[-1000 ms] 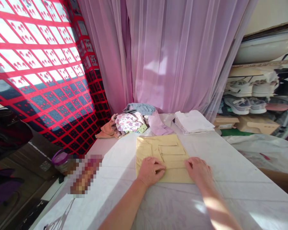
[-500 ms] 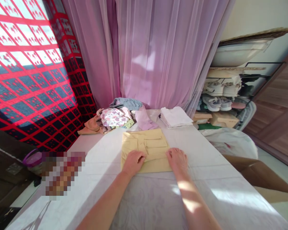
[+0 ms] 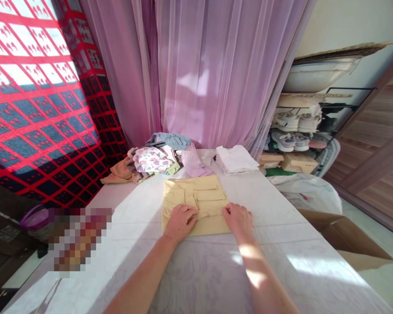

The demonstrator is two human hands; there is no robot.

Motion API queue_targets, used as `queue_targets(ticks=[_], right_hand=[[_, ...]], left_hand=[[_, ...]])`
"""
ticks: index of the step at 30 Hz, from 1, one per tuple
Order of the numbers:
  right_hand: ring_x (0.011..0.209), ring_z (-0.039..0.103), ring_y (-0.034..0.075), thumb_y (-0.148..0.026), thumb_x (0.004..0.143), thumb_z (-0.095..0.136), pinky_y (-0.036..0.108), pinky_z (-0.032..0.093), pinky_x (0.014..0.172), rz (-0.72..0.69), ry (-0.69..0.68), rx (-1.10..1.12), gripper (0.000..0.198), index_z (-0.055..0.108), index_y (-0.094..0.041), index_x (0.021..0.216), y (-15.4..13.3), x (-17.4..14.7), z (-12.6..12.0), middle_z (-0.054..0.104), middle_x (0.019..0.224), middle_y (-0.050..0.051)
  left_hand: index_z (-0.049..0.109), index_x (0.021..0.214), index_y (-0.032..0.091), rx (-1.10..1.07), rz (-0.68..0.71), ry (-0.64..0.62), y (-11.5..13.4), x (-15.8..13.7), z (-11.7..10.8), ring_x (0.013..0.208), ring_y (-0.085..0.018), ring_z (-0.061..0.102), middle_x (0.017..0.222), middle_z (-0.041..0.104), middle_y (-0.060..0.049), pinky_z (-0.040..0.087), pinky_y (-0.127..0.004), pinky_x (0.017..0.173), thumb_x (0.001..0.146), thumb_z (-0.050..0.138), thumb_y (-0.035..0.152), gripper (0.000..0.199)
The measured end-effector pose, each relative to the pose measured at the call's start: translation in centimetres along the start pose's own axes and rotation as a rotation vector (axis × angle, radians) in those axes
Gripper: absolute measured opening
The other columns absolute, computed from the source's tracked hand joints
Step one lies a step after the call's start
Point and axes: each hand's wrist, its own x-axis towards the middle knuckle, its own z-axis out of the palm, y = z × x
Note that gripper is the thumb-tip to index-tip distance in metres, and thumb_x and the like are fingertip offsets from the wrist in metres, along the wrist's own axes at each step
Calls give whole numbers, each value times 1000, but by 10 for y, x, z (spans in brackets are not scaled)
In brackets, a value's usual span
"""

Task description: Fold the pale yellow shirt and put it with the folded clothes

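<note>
A yellow garment (image 3: 209, 196) lies folded into a rough rectangle on the white-covered table, a stitched pocket facing up. My left hand (image 3: 180, 221) rests on its near left part, fingers stretched out over the cloth and thumb apart. At the right edge, my right hand (image 3: 238, 218) has its thumb and fingertips closed on the border of the cloth. Some wrinkles run across the garment between the two hands.
Behind the garment are a heap of mixed clothes (image 3: 155, 159) and a folded white stack (image 3: 237, 159). A pink curtain (image 3: 190, 74) hangs beyond. An open cardboard box (image 3: 343, 235) and a shoe rack (image 3: 340, 107) stand right. A blurred patch covers something at left.
The view has shifted slightly, so everything sits a little further left. The fingers of my left hand have straightened somewhat on the cloth, and my right fingertips have drawn together at its edge.
</note>
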Motion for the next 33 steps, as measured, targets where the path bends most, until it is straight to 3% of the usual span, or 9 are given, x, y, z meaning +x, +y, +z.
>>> queue_targets(ticks=[5,11,14,17,20,22,26,33], right_hand=[[90,62,23,-32,94,49,34,36,76,-26,108,-19,24,69,-21,88,-3,-1,3,71,90,8],[90,62,23,-30,95,48,34,35,78,21,99,-40,23,68,-20,89,5,1,9,71,92,7],[92,61,23,-28,96,45,35,36,82,-2,174,3,26,69,-20,91,5,1,7,71,93,8],[103,60,22,-26,97,38,35,38,92,-223,233,119,33,69,-20,105,-5,-4,10,71,108,9],[119,55,18,-29,99,32,32,37,102,-577,84,187,41,65,-22,122,-21,-13,20,65,127,7],[130,47,19,-32,100,29,35,32,110,-668,-16,141,45,58,-21,132,-26,-20,28,57,138,7],[143,30,22,-39,100,26,45,22,117,-630,-98,14,52,42,-19,146,-19,-28,32,39,153,8],[146,22,22,-38,99,24,50,16,118,-361,-183,-85,57,32,-15,151,7,-24,24,26,158,8]], left_hand=[[71,110,30,29,73,-21,-4,0,3,112,-19,57,117,69,-2,40,-40,102,92,52,23,27],[73,109,33,66,63,-41,-8,0,7,114,-22,56,118,69,-1,40,-43,101,93,51,24,29],[73,110,33,73,60,-55,-7,0,6,114,-22,56,119,69,-2,40,-44,101,92,51,23,29],[73,110,33,74,59,-57,-6,0,5,114,-22,56,119,69,-2,40,-44,101,91,53,23,29],[72,111,33,75,68,-51,-7,0,4,113,-22,56,119,69,-2,41,-43,101,91,53,24,29],[72,111,32,73,70,-45,-7,1,5,112,-21,56,118,69,-2,41,-42,101,92,52,25,28],[73,107,32,69,54,-37,-7,1,5,112,-21,56,117,70,-1,40,-42,101,92,53,26,26],[74,105,31,54,48,-44,-6,2,4,112,-21,57,117,70,-1,41,-43,101,91,52,24,27]])
